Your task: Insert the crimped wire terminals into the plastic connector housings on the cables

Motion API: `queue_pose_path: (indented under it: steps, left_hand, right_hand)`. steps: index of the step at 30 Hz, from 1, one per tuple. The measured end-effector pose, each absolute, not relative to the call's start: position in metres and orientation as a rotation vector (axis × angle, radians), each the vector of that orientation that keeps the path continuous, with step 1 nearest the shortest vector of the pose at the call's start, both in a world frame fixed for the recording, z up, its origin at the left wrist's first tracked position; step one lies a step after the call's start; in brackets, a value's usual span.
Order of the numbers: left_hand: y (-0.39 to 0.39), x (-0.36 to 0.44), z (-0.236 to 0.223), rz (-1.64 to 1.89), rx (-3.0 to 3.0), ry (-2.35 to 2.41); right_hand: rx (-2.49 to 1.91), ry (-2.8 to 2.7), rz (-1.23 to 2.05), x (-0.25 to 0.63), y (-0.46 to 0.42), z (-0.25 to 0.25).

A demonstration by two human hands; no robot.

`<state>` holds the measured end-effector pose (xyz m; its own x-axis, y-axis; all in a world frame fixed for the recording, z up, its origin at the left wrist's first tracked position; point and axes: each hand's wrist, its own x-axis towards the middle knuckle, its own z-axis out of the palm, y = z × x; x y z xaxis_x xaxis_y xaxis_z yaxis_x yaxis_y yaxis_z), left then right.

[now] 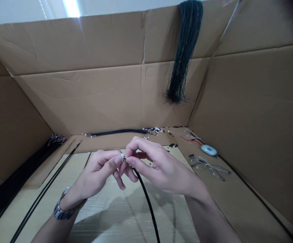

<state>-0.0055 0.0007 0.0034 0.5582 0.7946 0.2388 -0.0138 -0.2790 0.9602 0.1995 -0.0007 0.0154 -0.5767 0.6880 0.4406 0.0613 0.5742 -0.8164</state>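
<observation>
Beside the eyeglasses [208, 166], both hands' fingers [123, 158] pinch the black cable's [146, 195] end.

The cable [148, 199] below the hands is plain black, and the connector [122, 156] at the left fingertips is white. Right of the hands lies a pale blue oval thing [209, 150] with a red wire [190, 139]; above them hang dark blue-green strands [187, 44].

No text, label or number can be read.
</observation>
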Motion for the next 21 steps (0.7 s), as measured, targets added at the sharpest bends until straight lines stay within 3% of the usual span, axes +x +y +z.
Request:
queue_pose_path:
  steps: [8,21]
  left_hand:
    - [0.004,-0.012,0.005,0.921,1.670,0.563]
    - [0.003,-0.013,0.008,0.913,1.827,0.667]
  right_hand:
    - [-0.732,-1.913,0.815,0.187,-0.015,0.016]
    - [-0.553,-2.043,0.502,0.197,-0.008,0.014]
